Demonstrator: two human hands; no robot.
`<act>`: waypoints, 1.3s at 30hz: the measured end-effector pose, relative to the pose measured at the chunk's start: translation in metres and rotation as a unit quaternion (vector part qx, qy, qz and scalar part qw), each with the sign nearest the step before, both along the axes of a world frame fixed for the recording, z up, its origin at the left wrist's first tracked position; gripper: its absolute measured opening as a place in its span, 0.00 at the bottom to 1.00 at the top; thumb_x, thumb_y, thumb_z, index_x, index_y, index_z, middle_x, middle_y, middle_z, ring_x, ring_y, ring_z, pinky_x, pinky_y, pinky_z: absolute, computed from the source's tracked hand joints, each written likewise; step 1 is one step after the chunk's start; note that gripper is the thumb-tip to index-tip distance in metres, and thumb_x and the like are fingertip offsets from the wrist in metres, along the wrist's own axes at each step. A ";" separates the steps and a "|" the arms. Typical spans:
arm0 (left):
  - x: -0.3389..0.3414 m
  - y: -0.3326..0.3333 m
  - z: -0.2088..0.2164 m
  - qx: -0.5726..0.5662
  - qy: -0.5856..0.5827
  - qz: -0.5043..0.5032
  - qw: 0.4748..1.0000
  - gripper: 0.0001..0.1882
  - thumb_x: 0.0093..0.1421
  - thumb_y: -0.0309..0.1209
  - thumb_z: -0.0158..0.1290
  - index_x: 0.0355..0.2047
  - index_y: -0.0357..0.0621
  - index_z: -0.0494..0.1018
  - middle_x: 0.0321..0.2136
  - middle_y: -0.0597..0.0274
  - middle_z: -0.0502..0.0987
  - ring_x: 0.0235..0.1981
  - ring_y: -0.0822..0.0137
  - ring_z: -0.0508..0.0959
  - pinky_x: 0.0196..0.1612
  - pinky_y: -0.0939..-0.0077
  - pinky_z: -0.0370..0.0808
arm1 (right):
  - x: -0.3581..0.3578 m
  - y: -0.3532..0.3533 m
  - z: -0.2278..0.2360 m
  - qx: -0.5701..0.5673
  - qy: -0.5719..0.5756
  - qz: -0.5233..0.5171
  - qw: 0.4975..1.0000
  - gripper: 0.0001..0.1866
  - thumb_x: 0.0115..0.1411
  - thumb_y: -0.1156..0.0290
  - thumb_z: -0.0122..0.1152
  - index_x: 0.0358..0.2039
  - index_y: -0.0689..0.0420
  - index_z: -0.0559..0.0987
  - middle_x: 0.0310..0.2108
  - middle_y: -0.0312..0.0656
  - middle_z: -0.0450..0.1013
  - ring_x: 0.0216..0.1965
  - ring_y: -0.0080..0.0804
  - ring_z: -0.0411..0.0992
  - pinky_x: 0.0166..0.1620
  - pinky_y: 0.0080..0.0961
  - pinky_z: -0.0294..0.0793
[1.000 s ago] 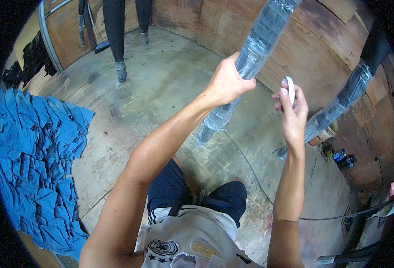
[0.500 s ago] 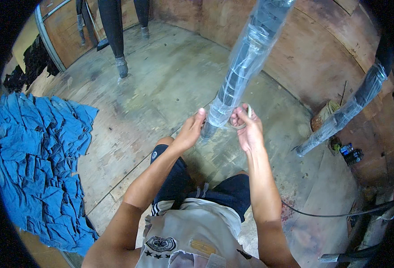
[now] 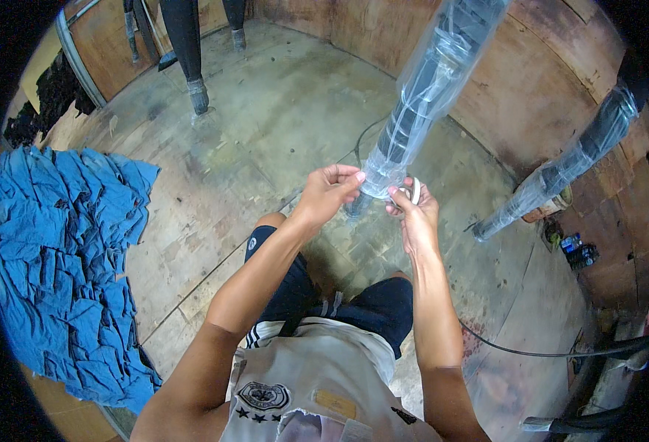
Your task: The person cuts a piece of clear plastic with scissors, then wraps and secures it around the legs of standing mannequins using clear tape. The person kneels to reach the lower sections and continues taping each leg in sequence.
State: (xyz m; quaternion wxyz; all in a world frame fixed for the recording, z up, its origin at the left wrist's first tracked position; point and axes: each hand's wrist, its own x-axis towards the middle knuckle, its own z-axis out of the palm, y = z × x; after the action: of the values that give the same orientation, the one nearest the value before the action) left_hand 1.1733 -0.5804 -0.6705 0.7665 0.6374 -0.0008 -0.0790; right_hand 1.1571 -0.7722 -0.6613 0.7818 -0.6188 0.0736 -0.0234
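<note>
In front of me a dark pole (image 3: 396, 144), sleeved in clear plastic film, slants down from the upper right. Its narrower lower end shows just below the film's edge. My right hand (image 3: 415, 208) is at the pole's right side, fingers curled round a roll of pale tape (image 3: 416, 191). A light strip runs from near the roll across the bottom of the film. On the other side, my left hand (image 3: 330, 193) touches the film's lower left edge, thumb and fingertips pressed together. Whatever they pinch is too small to make out.
A crumpled blue cloth (image 3: 67, 272) covers the floor at left. Another film-wrapped pole (image 3: 553, 166) slants down at right, a bucket (image 3: 548, 208) behind it. Dark poles (image 3: 184, 51) stand at the far left. A black cable (image 3: 531, 353) crosses the lower right.
Both hands have shifted slightly right along with the pole in the view. My left fingers have gone from fairly straight to a bent pinch at the film. The right hand keeps the roll.
</note>
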 end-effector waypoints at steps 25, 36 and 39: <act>0.025 0.010 -0.060 0.091 -0.122 0.080 0.985 0.12 0.67 0.31 0.59 0.40 0.31 0.78 0.28 0.65 0.79 0.30 0.77 0.75 0.34 0.78 0.72 | 0.013 0.016 -0.078 0.058 0.101 -0.012 0.993 0.13 0.59 0.81 0.60 0.43 0.55 0.71 0.30 0.40 0.75 0.25 0.26 0.73 0.26 0.22 0.68; 0.018 -0.024 -0.032 0.115 -0.227 0.054 0.966 0.28 0.49 0.34 0.70 0.47 0.34 0.73 0.36 0.52 0.82 0.36 0.62 0.81 0.43 0.67 0.77 | -0.007 0.040 -0.104 0.154 0.119 0.039 0.980 0.11 0.59 0.80 0.59 0.41 0.55 0.71 0.28 0.38 0.74 0.25 0.25 0.73 0.28 0.21 0.71; 0.023 -0.015 -0.049 0.205 -0.109 0.014 0.973 0.25 0.48 0.29 0.65 0.47 0.36 0.74 0.35 0.53 0.81 0.36 0.64 0.80 0.42 0.68 0.77 | -0.011 0.036 -0.098 0.094 0.126 0.032 0.987 0.12 0.60 0.81 0.58 0.43 0.57 0.71 0.32 0.40 0.76 0.27 0.26 0.74 0.29 0.23 0.72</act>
State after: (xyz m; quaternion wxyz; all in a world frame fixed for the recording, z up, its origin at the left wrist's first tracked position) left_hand 1.1962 -0.5956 -0.7198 0.6162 0.7854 -0.0593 0.0028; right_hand 1.1459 -0.7360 -0.7591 0.8211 -0.5427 0.1538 0.0869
